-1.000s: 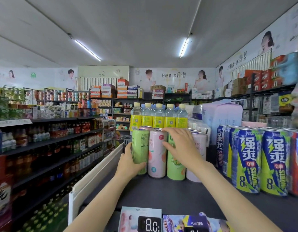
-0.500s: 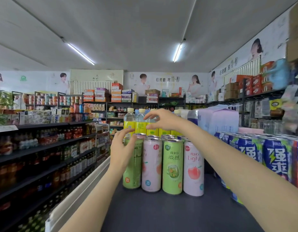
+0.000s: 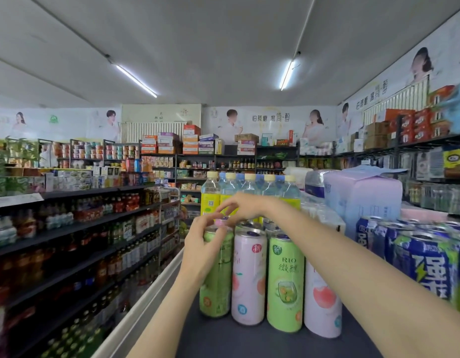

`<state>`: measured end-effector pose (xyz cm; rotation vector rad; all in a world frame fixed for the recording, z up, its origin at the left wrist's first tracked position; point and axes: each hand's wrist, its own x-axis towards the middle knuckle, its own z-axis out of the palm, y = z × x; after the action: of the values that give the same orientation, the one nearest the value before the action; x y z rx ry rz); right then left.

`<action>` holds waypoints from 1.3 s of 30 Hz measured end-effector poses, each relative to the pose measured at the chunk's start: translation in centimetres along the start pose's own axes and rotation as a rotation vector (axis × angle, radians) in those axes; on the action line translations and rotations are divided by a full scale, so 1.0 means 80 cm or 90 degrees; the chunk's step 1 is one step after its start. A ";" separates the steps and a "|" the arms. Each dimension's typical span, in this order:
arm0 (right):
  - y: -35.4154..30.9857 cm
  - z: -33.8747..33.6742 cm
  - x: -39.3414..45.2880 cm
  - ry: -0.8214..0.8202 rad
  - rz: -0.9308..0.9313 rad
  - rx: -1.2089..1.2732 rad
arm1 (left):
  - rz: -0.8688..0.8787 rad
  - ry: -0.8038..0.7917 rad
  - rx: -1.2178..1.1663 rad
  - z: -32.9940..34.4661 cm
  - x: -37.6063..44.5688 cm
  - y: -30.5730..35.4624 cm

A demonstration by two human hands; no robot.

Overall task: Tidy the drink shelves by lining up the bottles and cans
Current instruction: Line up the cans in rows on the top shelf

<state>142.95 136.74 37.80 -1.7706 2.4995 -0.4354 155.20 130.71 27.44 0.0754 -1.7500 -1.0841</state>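
Four front cans: a row of tall slim cans stands upright on the dark shelf top (image 3: pixel 249 342), touching side by side: green can (image 3: pixel 216 288) at the left end, pink can (image 3: pixel 248 277), green RIO can (image 3: pixel 285 285) with a glass printed on it, and a white peach can (image 3: pixel 322 303) partly behind the right forearm.
Rows behind: more can tops show just behind the front row; a small pink-topped can (image 3: pixel 220 221) sits behind the green can, its body hidden.
Left hand (image 3: pixel 201 250): its grip is wrapped round the upper part of the green can, fingertips at the rim.
Right hand (image 3: pixel 243 205): reaches over the can tops, fingers curled down and pinching at the pink-topped can; how firmly it holds I cannot tell.
Bottles: clear bottles with yellow labels and pale caps (image 3: pixel 210 195) stand in a line far behind the cans.
Edges: a pale rail (image 3: pixel 135 311) runs along the left edge of the shelf top, just left of the green can; beyond it the aisle drops away.
Open room: bare dark surface lies near, in front of the row, under both forearms.
Right side: blue and green cans (image 3: pixel 427 264) crowd close together, apart from the white peach can by a narrow gap.
Far right: a lilac wrapped pack (image 3: pixel 363 200) stands behind the blue cans.
Left across the aisle: black shelves of bottled drinks (image 3: pixel 76 228).
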 end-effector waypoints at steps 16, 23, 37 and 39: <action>-0.005 -0.004 -0.007 0.179 0.182 0.250 | 0.103 -0.078 0.258 -0.005 0.018 0.012; 0.010 -0.012 -0.032 0.149 0.193 0.210 | 0.001 -0.370 0.538 0.004 0.045 0.052; 0.024 -0.006 -0.057 0.083 0.180 0.096 | -0.002 -0.365 0.570 0.004 0.034 0.054; 0.023 -0.006 -0.062 0.075 0.184 0.071 | 0.011 -0.355 0.570 0.005 0.032 0.050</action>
<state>142.83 142.03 37.21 -1.3532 2.6929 -0.6608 155.38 132.03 32.03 0.3310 -2.6230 -0.2273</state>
